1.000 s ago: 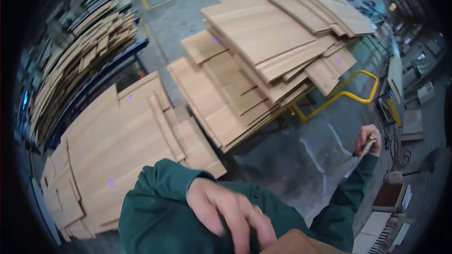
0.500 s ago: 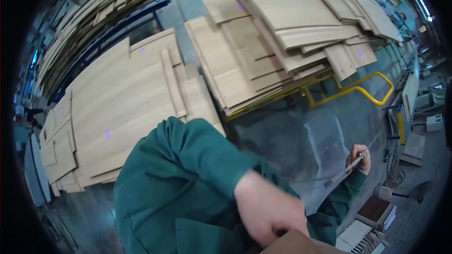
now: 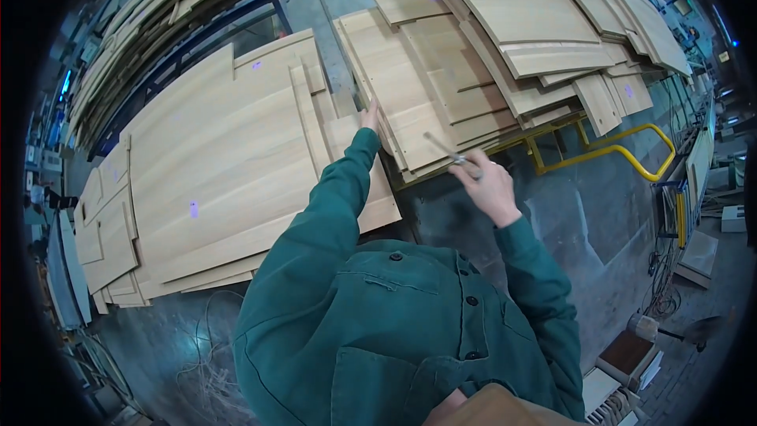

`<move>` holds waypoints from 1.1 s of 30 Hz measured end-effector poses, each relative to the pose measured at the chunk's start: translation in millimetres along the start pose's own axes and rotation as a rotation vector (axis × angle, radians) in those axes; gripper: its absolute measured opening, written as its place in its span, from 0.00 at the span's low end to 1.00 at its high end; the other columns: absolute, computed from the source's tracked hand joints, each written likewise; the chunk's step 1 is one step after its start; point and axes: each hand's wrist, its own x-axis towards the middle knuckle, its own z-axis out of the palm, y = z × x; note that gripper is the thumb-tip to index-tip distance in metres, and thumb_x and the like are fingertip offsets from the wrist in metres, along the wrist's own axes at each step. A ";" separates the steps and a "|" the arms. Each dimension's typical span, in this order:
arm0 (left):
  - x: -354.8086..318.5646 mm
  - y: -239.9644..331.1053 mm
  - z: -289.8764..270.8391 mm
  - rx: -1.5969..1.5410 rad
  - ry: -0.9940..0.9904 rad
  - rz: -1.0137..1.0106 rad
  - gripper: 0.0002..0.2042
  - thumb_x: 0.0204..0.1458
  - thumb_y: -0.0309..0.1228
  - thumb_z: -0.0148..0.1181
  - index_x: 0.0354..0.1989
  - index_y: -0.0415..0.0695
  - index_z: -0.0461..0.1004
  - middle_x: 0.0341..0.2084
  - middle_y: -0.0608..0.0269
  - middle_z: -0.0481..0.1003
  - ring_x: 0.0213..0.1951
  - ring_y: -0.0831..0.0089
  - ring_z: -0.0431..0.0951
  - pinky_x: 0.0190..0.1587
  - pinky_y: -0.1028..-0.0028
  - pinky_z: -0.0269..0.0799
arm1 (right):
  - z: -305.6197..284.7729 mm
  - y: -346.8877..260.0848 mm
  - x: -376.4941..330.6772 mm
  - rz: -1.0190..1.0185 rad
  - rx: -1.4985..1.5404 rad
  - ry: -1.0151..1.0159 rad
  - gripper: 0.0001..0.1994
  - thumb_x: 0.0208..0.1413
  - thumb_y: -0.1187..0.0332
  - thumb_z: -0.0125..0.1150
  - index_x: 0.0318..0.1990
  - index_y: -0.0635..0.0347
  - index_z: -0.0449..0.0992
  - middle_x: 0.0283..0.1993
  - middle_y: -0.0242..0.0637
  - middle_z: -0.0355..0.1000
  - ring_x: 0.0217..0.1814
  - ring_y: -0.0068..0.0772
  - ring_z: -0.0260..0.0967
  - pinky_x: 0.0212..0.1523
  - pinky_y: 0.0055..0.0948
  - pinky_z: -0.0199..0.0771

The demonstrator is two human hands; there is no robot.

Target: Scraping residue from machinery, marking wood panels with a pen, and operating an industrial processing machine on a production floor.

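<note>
The pale wooden board (image 3: 402, 102) lies flat at the near left of a pile, face up. Along its left edge, the left hand (image 3: 369, 117) reaches in with its fingers at the rim; the hand is small and partly turned away, so I cannot tell whether it pinches the edge or merely rests there. Just off the board's near right corner, the right hand (image 3: 490, 189) has its fingers closed around a slim hand tool (image 3: 438, 144), whose pale tip points over the board's near end. To the right of the board, more wooden panels (image 3: 544, 0) overlap in a higher heap, and beyond its near right corner a yellow tubular handle (image 3: 651, 175) juts out. To its left sits another panel stack (image 3: 221, 166).

The board should be stiff and fairly heavy, with smooth faces apt to slide and corners that could chip; opposite long edges look the best hold. The tool seems light and rigid, best held by its handle.
</note>
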 end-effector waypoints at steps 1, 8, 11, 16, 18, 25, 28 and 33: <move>1.3 6.3 43.0 -0.006 -0.062 -0.018 0.43 0.44 0.60 0.44 0.55 0.29 0.52 0.53 0.39 0.57 0.56 0.53 0.57 0.57 0.66 0.51 | 1.9 11.0 11.0 0.030 -0.022 -0.092 0.14 0.45 0.55 0.58 0.31 0.55 0.70 0.26 0.42 0.71 0.32 0.49 0.68 0.30 0.40 0.66; -23.5 35.7 110.2 -0.051 0.219 -0.033 0.33 0.39 0.45 0.61 0.47 0.29 0.60 0.42 0.43 0.68 0.44 0.58 0.69 0.47 0.68 0.64 | -6.9 18.2 45.4 0.210 -0.139 -0.043 0.15 0.45 0.54 0.57 0.31 0.55 0.70 0.26 0.43 0.71 0.33 0.49 0.68 0.30 0.41 0.66; -38.4 31.8 112.7 -0.022 0.152 -0.036 0.32 0.40 0.44 0.60 0.48 0.30 0.60 0.42 0.43 0.68 0.45 0.59 0.69 0.47 0.69 0.64 | -16.5 32.5 52.8 0.264 -0.139 0.208 0.15 0.45 0.56 0.59 0.32 0.58 0.69 0.25 0.43 0.71 0.31 0.49 0.68 0.28 0.37 0.66; -33.3 16.8 110.9 -0.081 0.137 -0.108 0.33 0.42 0.43 0.61 0.50 0.29 0.57 0.42 0.48 0.67 0.42 0.65 0.69 0.44 0.72 0.65 | -14.1 45.3 74.3 0.267 0.034 0.438 0.15 0.46 0.56 0.59 0.32 0.58 0.68 0.23 0.42 0.70 0.27 0.47 0.68 0.25 0.36 0.65; -32.4 17.8 114.7 -0.124 0.127 -0.122 0.32 0.42 0.41 0.61 0.50 0.31 0.58 0.40 0.47 0.68 0.41 0.64 0.70 0.43 0.71 0.66 | -17.4 46.4 79.8 0.237 0.081 0.477 0.15 0.46 0.56 0.58 0.33 0.57 0.68 0.25 0.43 0.71 0.30 0.50 0.68 0.26 0.38 0.66; -58.5 6.8 111.5 0.139 0.022 0.076 0.27 0.38 0.37 0.62 0.46 0.35 0.63 0.37 0.47 0.71 0.39 0.60 0.72 0.43 0.68 0.67 | -47.2 70.4 46.3 0.405 0.102 0.092 0.18 0.43 0.52 0.58 0.34 0.57 0.72 0.29 0.43 0.72 0.36 0.47 0.68 0.35 0.35 0.67; -84.2 -21.8 114.0 0.232 0.128 0.163 0.31 0.38 0.38 0.61 0.50 0.36 0.58 0.40 0.43 0.68 0.43 0.56 0.70 0.47 0.67 0.65 | -64.1 99.7 5.6 0.404 0.151 0.363 0.12 0.45 0.59 0.58 0.29 0.59 0.71 0.21 0.35 0.68 0.24 0.32 0.65 0.25 0.27 0.64; -134.9 -44.7 135.6 -0.040 0.077 -0.145 0.44 0.38 0.42 0.59 0.58 0.31 0.42 0.53 0.36 0.54 0.55 0.52 0.57 0.57 0.67 0.52 | -103.9 112.8 -76.8 0.401 0.765 0.180 0.08 0.47 0.69 0.59 0.24 0.61 0.68 0.16 0.28 0.64 0.15 0.15 0.60 0.17 0.15 0.60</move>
